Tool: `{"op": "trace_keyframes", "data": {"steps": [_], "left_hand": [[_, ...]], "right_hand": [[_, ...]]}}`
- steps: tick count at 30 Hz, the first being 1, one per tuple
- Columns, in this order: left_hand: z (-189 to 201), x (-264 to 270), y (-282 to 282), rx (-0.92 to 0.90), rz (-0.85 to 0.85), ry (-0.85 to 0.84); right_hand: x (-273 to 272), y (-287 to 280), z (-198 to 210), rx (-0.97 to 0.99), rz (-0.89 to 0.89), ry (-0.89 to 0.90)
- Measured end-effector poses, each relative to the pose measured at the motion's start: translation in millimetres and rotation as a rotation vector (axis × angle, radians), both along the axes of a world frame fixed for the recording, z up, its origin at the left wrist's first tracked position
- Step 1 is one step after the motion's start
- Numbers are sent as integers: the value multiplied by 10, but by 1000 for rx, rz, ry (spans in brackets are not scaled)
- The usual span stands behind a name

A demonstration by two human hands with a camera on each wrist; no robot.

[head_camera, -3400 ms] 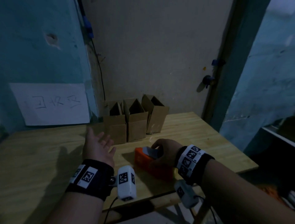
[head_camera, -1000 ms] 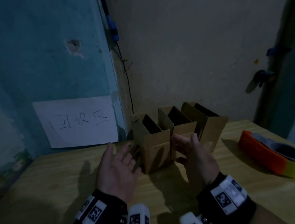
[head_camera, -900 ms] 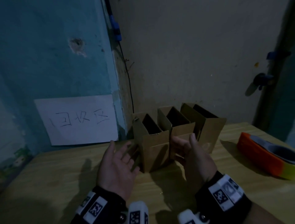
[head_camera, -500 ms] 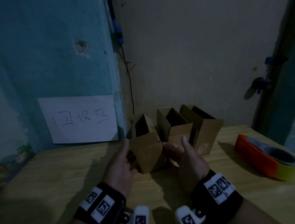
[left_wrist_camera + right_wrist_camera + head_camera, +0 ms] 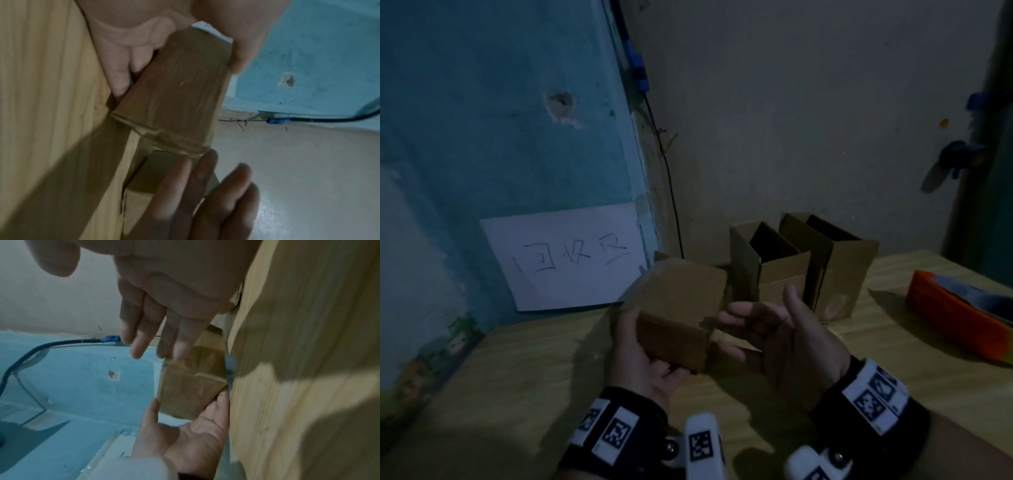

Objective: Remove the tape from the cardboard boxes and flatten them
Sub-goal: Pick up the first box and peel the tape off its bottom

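Observation:
My left hand (image 5: pixel 637 354) grips a small brown cardboard box (image 5: pixel 678 315), lifted off the table and tipped on its side. In the left wrist view the thumb lies on one face and the fingers on the opposite face of the box (image 5: pixel 176 91); clear tape (image 5: pixel 164 135) wraps its end edge. My right hand (image 5: pixel 767 330) has straight fingers that touch the box's right end. The right wrist view shows those fingers (image 5: pixel 141 331) over the box (image 5: pixel 191 386). Two more boxes (image 5: pixel 768 265) (image 5: pixel 837 263) stand with their tops open by the wall.
An orange tape dispenser (image 5: pixel 955 327) lies at the right of the wooden table (image 5: pixel 517 394). A white paper sign (image 5: pixel 571 257) hangs on the blue wall at the left. A black cable (image 5: pixel 671 192) runs down the corner behind the boxes.
The nearest box left the row: my left hand took hold of it, lifted it and tipped it toward me. My right hand moved in against its right end.

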State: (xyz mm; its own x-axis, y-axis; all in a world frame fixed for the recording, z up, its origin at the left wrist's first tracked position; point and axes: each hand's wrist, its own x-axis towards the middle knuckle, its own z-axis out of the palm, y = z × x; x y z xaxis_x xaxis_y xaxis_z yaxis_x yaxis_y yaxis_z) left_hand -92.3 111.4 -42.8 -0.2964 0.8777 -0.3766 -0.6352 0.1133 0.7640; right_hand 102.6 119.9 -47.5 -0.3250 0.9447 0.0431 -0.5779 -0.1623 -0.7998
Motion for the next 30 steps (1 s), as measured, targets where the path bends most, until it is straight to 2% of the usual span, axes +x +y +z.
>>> {"op": "trace_keyframes", "data": {"steps": [3,6,9,13,18,24,30], "left_hand": [[21,-11,4,-12,29,-65],[33,-73,50,-40,22,-117],[73,-161,66,-54,-38,-95],[103,-321,32,29,-170,-89],[125,-326,-13,65,-201,-45],[107,-298,7,54,-252,-17],[127,-283,46,14,-250,27]], "right_hand": [[43,72,0,-61,-68,-49],[67,143,22,-109,-58,-42],[81,180,31,-152,-3,-57],[85,199,-10,-165,60,-49],[75,232,-106,-110,119,-121],[133,290,-214,54,171,-187],[143,295,-240,45,135,-183]]}}
